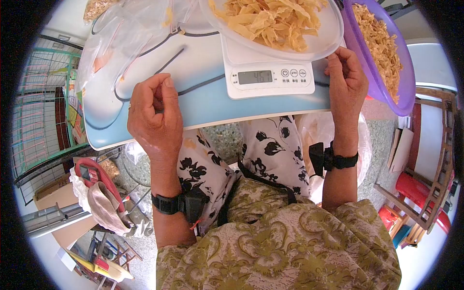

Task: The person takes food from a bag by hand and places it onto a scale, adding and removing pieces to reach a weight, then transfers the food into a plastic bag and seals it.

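A white kitchen scale point(268, 89) lies on the blue and white table point(208, 104), its display lit with digits. On it rests a translucent bowl point(333, 36) of pale yellow dried strips point(275, 21). My right hand point(347, 79) is beside the bowl's right rim, fingers bent and closed; whether they pinch anything is too small to tell. Over the table's front left part, my left hand point(155, 108) is closed with curled fingers, and nothing plainly shows in it. A purple basin point(408, 92) full of brownish dried strips point(379, 48) stands right of my right hand.
Clear plastic bags point(121, 43) cover the table's back left. Lower left, a red bowl point(104, 176) holds a cloth point(104, 205) and a small device. At the right are a wooden frame point(435, 193) and a red roll point(413, 188). A plastic bag point(362, 145) hangs below the table's edge.
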Tool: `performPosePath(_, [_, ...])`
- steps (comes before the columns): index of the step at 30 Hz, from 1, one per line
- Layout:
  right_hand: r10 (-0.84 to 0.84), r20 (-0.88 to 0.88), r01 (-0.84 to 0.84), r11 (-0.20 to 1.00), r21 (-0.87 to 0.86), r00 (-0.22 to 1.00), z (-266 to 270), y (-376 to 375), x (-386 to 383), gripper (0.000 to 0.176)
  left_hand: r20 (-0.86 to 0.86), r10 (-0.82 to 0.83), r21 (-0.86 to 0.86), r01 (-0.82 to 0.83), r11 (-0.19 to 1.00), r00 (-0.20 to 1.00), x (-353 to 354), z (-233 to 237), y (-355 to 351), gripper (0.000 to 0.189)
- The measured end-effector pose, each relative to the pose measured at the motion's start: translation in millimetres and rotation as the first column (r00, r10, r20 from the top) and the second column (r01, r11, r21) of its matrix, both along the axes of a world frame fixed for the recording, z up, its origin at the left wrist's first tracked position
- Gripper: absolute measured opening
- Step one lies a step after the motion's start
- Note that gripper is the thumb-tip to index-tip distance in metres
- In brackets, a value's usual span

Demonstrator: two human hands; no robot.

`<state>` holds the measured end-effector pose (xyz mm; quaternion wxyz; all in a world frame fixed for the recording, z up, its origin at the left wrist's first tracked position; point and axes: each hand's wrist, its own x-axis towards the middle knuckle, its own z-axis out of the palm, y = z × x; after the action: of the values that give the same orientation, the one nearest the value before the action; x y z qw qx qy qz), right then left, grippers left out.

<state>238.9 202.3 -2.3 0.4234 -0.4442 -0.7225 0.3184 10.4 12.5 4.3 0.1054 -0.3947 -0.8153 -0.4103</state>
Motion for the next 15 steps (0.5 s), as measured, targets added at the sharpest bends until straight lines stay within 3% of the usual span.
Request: performPosePath(15, [0.003,-0.01,-0.003,1.0,-0.014,1.0,2.0,-1.5,-1.5,0.015,0.005,0.001,0.001,-0.002,1.0,1.0,-1.3,-1.6,0.3,0.008])
